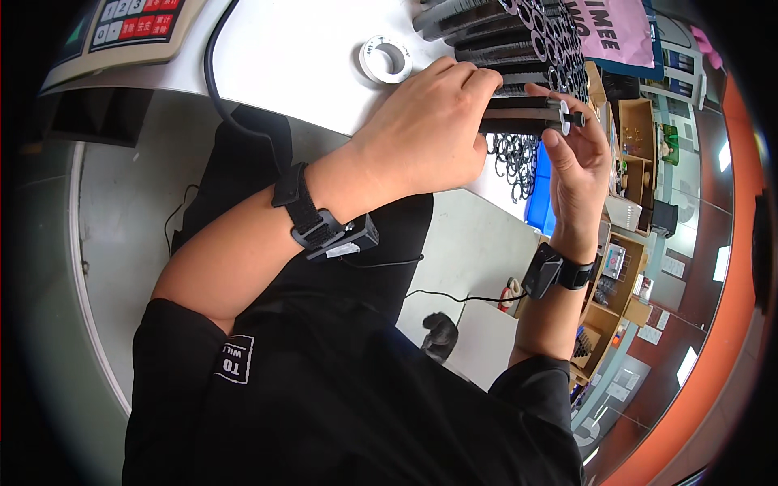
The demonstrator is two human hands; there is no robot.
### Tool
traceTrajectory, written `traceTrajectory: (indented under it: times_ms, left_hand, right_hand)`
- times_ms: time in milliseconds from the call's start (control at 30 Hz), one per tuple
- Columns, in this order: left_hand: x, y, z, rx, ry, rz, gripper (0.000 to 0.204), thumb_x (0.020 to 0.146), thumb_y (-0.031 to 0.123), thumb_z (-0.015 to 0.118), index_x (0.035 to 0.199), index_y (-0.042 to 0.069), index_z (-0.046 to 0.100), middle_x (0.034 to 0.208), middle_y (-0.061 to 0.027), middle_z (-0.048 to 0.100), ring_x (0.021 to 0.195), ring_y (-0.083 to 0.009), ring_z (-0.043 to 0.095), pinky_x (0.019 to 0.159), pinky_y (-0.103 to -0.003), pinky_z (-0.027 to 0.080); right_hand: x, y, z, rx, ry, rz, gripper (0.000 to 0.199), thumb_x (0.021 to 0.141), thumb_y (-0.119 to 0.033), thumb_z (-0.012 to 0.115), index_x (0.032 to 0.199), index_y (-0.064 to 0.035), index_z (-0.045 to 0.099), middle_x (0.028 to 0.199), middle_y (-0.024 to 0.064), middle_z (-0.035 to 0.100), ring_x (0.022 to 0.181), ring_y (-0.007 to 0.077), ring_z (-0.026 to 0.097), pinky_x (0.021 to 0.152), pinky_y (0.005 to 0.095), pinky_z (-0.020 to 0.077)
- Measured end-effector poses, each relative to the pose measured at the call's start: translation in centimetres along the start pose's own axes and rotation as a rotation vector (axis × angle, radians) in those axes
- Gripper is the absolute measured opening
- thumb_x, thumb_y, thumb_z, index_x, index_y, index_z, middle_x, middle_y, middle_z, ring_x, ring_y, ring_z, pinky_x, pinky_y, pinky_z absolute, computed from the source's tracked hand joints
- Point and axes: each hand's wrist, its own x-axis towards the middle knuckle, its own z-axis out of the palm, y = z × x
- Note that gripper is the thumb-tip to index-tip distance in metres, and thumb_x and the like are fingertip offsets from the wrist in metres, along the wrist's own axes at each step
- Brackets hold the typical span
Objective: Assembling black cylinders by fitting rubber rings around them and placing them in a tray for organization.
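Note:
A thick black tube (521, 115) with a whitish ring at its end is held crosswise in front of me over the table edge. My left hand (433, 130) is closed round its left part, knuckles up. At the ringed end my right hand (585, 158) curls round it, thumb below and fingers above and beyond. A short dark piece (575, 119) sticks out past the ring. Just beyond my hands lies a stack of similar black tubes (494, 40) with round ends toward the right. Part of the held tube is hidden by my left fingers.
On the white table (292, 57) are a white tape roll (386, 60) and a keypad device (121, 36), with a black cable (212, 73) alongside. Black curled hooks (513, 166) hang near a blue bin (540, 194). A pink sheet (620, 32) and wooden shelves (636, 134) stand to the right.

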Motion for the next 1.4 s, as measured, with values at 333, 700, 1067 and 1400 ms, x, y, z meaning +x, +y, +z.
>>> traceTrajectory:
  times_ms: [333, 700, 1067, 1400]
  left_hand:
    - [-0.1, -0.3, 0.1, 0.036, 0.019, -0.001, 0.044, 0.082, -0.008, 0.062, 0.126, -0.005, 0.063, 0.115, -0.0223, 0.070, 0.111, -0.0376, 0.069, 0.098, -0.045, 0.057]
    - [0.1, -1.1, 0.3, 0.088, 0.070, 0.007, 0.046, 0.082, -0.009, 0.060, 0.128, -0.003, 0.065, 0.112, -0.0194, 0.068, 0.104, -0.0367, 0.069, 0.092, -0.042, 0.058]
    - [0.8, 1.6, -0.5, 0.371, -0.311, -0.089, 0.040, 0.084, 0.017, 0.070, 0.116, -0.007, 0.069, 0.115, -0.0244, 0.067, 0.107, -0.0421, 0.068, 0.097, -0.048, 0.056]
    - [3.2, 2.3, -1.0, 0.411, -0.394, -0.234, 0.041, 0.079, 0.030, 0.084, 0.092, -0.008, 0.074, 0.089, -0.0224, 0.074, 0.086, -0.0369, 0.074, 0.080, -0.044, 0.059]
  right_hand:
    - [-5.7, 3.4, 2.2, 0.006, 0.266, -0.080, 0.051, 0.101, -0.003, 0.065, 0.149, 0.0076, 0.052, 0.142, 0.0235, 0.066, 0.127, 0.0303, 0.066, 0.112, 0.0420, 0.0493]
    - [-17.7, 7.4, 4.2, -0.045, 0.678, -0.001, 0.026, 0.104, -0.002, 0.059, 0.126, 0.0083, 0.070, 0.119, 0.0189, 0.075, 0.087, 0.0184, 0.066, 0.086, 0.0316, 0.0527]
    - [-25.7, 12.9, 3.7, 0.047, 1.003, 0.014, 0.020, 0.105, -0.002, 0.060, 0.119, 0.0055, 0.073, 0.108, 0.0169, 0.078, 0.078, 0.0153, 0.065, 0.078, 0.0290, 0.0529]
    - [-30.1, 18.1, 3.7, 0.112, 1.159, 0.087, 0.022, 0.106, -0.004, 0.059, 0.119, 0.0059, 0.073, 0.107, 0.0165, 0.078, 0.078, 0.0135, 0.065, 0.076, 0.0281, 0.0541]
